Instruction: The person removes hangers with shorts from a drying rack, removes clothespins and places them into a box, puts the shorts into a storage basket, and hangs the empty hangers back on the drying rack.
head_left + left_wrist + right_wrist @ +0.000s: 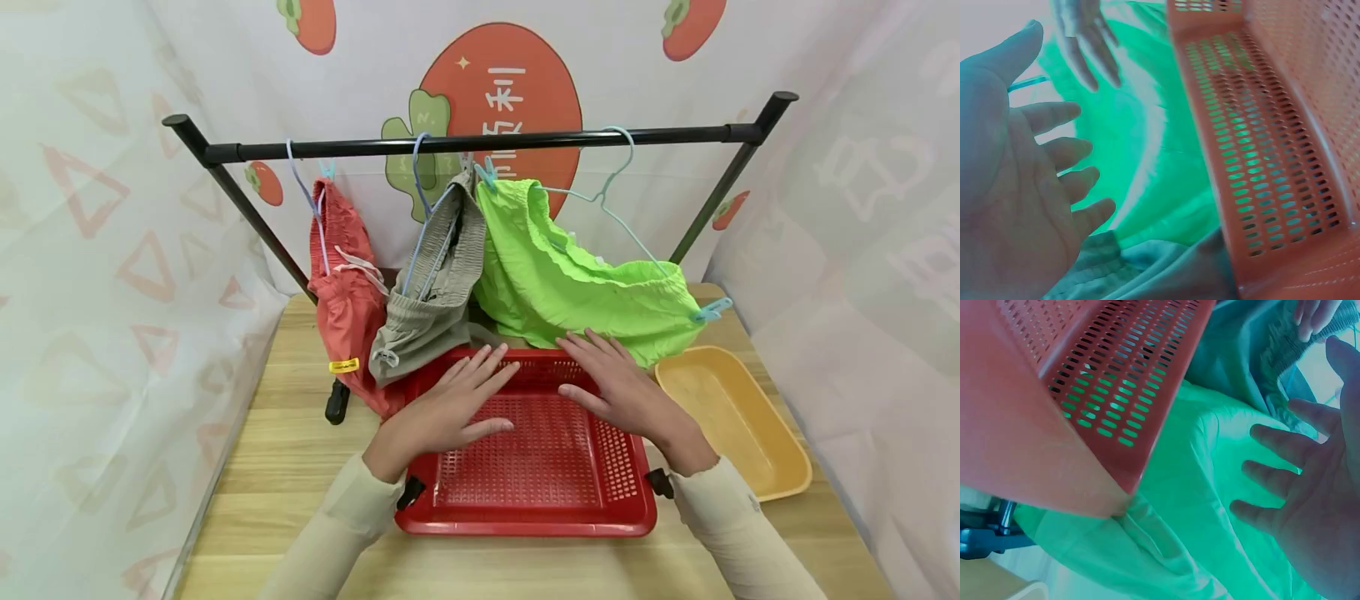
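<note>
Both hands hover over the red perforated basket (525,530), palms down in the head view. My left hand (444,410) has its fingers spread over the basket's left side, close to the grey shorts (442,333). On the other side, my right hand (622,385) reaches toward the lower edge of the bright green shorts (577,283), holding nothing. The left wrist view shows the left palm (1016,187) bare, its fingers extended. Likewise the right palm (1316,494) holds nothing in the right wrist view. Both pairs of shorts hang from hangers, the green one with blue clips.
A black rail (495,144) on slanted posts spans the back. Red shorts (345,292) hang at its left end. A yellow tray (742,425) sits right of the basket on the wooden table (255,483). A printed curtain (112,250) surrounds the table.
</note>
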Tool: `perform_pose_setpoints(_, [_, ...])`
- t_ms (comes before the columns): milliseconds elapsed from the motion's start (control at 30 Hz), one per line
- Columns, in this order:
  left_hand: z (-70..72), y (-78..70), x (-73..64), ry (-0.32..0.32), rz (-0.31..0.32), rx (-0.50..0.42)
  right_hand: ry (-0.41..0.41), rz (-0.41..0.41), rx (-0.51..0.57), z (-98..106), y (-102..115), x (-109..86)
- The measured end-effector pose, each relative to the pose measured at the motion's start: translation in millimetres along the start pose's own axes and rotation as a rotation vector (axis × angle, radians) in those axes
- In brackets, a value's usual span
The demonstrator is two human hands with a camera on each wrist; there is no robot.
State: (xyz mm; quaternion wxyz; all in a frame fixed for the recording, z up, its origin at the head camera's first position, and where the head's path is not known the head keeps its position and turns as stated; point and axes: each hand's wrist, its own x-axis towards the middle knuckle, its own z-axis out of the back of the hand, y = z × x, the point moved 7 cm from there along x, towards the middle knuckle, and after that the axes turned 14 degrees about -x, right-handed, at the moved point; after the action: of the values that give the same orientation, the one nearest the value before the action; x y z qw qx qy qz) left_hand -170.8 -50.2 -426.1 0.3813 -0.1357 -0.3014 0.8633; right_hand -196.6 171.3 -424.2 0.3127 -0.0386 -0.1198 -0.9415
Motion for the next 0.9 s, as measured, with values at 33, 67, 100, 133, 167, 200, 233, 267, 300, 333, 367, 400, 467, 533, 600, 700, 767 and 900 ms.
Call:
perform_pose_setpoints(33, [2.4, -4.3, -3.9, -0.01, -0.012, -0.008, -0.023, 0.003, 0.007, 2, -1, -1.5])
perform_pose_setpoints(67, [5.2, -8.6, -8.2, -0.022, -0.027, -0.016, -0.048, 0.008, 0.012, 5, 0, -3.2])
perform_pose_setpoints(100, [8.7, -13.5, -12.7, -0.04, -0.049, -0.023, -0.071, 0.013, 0.015, 8, 0, -5.4])
perform_pose_setpoints(133, [12.7, -18.3, -17.4, -0.061, -0.076, -0.025, -0.096, 0.018, 0.018, 11, 0, -7.7])
perform_pose_setpoints(167, [17.4, -23.5, -21.8, -0.087, -0.105, -0.031, -0.122, 0.023, 0.019, 14, 0, -10.1])
perform_pose_setpoints(200, [22.3, -28.5, -26.3, -0.117, -0.141, -0.033, -0.143, 0.029, 0.021, 17, 0, -12.5])
perform_pose_setpoints(233, [27.9, -33.7, -30.9, -0.153, -0.184, -0.036, -0.161, 0.033, 0.023, 19, 0, -15.2])
perform_pose_setpoints(267, [34.1, -38.8, -35.7, -0.193, -0.23, -0.041, -0.176, 0.038, 0.022, 22, 0, -17.5])
perform_pose_setpoints(300, [40.6, -43.6, -40.7, -0.237, -0.278, -0.049, -0.192, 0.042, 0.02, 24, 0, -19.8])
perform_pose_setpoints(333, [47.3, -47.9, -46.0, -0.283, -0.321, -0.057, -0.211, 0.048, 0.023, 26, 0, -21.9])
perform_pose_setpoints(367, [54.3, -51.8, -51.6, -0.332, -0.365, -0.072, -0.233, 0.057, 0.023, 29, 0, -23.8])
perform_pose_setpoints(400, [61.3, -55.0, -57.7, -0.382, -0.408, -0.086, -0.26, 0.066, 0.018, 32, 0, -25.9])
perform_pose_setpoints(467, [75.5, -61.1, -70.3, -0.478, -0.489, -0.128, -0.323, 0.082, 0.004, 39, 1, -31.0])
perform_pose_setpoints(533, [90.0, -65.4, -84.2, -0.577, -0.566, -0.179, -0.385, 0.091, -0.005, 47, 0, -36.5])
perform_pose_setpoints(600, [104.7, -68.0, -98.9, -0.694, -0.633, -0.215, -0.439, 0.084, -0.013, 55, -2, -42.4])
perform_pose_setpoints(700, [125.9, -64.6, -122.8, -0.938, -0.672, -0.266, -0.52, 0.045, 0.022, 65, -8, -51.1])
perform_pose_setpoints(767, [137.4, -57.2, -139.1, -1.144, -0.644, -0.305, -0.587, 0.013, 0.053, 72, -13, -56.9])
perform_pose_setpoints(900, [150.3, -34.4, -168.7, -1.487, -0.567, -0.447, -0.743, -0.066, 0.092, 83, -23, -67.4])
